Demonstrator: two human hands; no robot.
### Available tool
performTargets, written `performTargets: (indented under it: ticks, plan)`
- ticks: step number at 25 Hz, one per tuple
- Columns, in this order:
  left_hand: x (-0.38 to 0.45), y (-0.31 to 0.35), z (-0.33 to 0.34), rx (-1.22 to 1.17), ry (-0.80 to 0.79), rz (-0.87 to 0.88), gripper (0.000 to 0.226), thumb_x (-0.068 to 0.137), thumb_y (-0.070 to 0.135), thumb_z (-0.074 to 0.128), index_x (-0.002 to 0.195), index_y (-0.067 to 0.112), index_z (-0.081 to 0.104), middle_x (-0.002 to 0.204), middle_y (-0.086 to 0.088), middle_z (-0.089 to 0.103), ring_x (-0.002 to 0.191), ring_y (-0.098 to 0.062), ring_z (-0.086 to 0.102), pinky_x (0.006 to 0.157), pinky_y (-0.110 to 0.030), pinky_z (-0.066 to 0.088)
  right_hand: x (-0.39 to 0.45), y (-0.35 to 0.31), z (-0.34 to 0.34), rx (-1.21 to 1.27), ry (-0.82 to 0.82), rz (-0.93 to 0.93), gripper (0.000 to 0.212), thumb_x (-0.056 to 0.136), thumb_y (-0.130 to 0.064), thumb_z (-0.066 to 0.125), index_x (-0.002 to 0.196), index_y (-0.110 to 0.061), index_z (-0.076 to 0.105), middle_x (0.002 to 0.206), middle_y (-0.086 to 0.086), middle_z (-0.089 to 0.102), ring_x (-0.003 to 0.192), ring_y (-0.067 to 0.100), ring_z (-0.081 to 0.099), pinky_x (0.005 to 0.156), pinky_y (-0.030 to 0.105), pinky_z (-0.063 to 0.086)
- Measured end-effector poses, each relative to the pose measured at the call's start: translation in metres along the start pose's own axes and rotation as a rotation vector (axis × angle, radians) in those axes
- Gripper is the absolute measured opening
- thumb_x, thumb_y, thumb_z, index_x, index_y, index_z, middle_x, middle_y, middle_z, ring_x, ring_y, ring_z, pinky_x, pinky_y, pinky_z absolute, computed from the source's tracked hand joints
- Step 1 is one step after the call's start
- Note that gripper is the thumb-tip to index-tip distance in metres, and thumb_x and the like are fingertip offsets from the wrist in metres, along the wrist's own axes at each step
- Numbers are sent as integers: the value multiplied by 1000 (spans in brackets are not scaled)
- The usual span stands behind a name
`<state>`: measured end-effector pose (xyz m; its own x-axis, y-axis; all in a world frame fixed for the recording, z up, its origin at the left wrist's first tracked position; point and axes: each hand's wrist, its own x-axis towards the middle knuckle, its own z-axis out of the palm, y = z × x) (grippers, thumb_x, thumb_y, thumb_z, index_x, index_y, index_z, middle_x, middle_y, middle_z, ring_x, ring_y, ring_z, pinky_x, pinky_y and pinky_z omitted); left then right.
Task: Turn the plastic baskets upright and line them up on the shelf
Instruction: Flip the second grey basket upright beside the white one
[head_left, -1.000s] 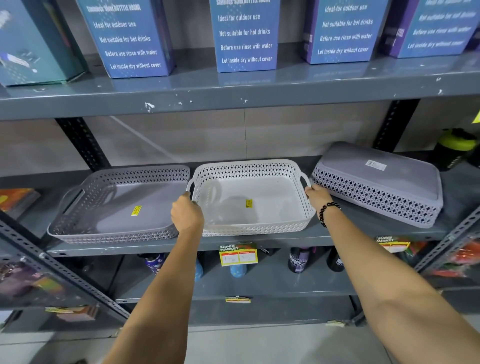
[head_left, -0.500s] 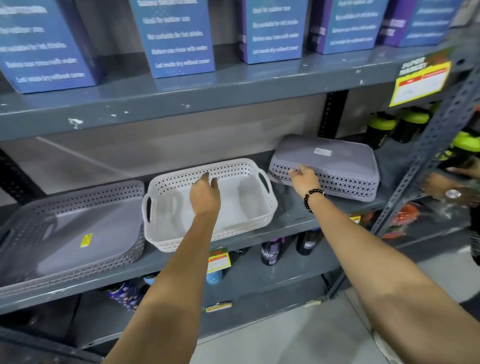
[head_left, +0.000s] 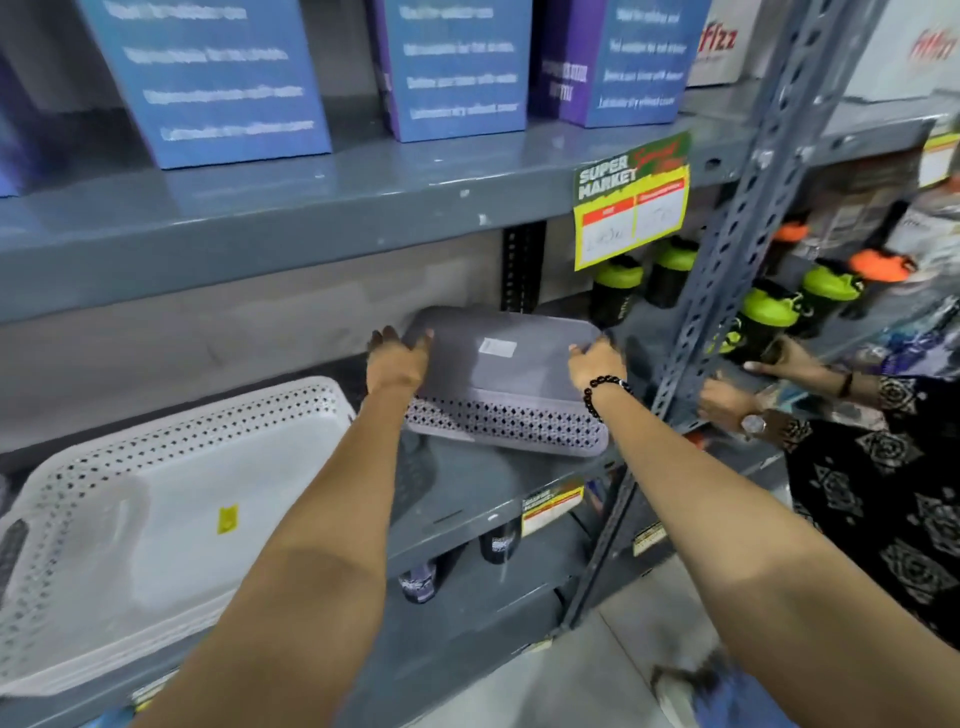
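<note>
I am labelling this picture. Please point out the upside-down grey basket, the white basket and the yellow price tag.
upside-down grey basket (head_left: 524, 364), head view, on its flat bottom.
white basket (head_left: 171, 545), head view, on its inside floor.
yellow price tag (head_left: 631, 208), head view, on its middle.

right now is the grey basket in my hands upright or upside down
Upside down: the grey basket shows its flat base with a sticker on top, its rim facing down.

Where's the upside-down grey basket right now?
The upside-down grey plastic basket sits mid-shelf, right of the white basket, held between the left hand and right hand.
</note>
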<state>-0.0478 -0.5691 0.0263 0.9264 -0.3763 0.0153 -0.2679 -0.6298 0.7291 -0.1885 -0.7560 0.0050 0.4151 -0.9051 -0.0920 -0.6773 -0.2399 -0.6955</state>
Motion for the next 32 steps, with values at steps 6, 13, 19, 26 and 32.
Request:
performTargets:
  ticks: [6,13,19,26,32]
  plan:
    - [43,1,18,-45,-227,-220,56,97,41,42,135,0,48,141,-21,49,130,-33,47,103,-32,41,62,12,10,10,-176,144,61,98,-37,27,145,3,27,151,21,32,136,32,38,107,35,35]
    - [46,-5,14,-153,-110,-411,71,93,56,30,143,5,34,150,-19,36,138,-33,36,117,-42,26,45,-21,-2,307,-48,241,49,98,-22,30,141,0,37,146,21,40,133,33,41,108,37,35]
    - [8,-10,-15,-1017,305,-264,58,90,56,39,108,4,56,94,-4,55,98,-23,55,86,-30,40,32,-26,-25,1314,64,214,33,91,-39,49,90,-11,68,92,6,67,82,22,63,77,28,45]
    - [-16,-50,-34,-820,59,-393,53,90,56,44,96,8,65,112,-20,66,96,-32,64,91,-48,53,26,9,-25,1302,-193,228,73,77,-66,47,137,-24,46,147,3,44,134,25,43,113,49,32]
    - [-30,-35,-43,-62,138,-359,34,89,24,57,107,-3,66,114,-18,68,98,-37,68,89,-39,55,18,13,-33,1244,-74,404,68,87,-51,36,143,-11,37,147,8,41,133,26,41,114,42,32]
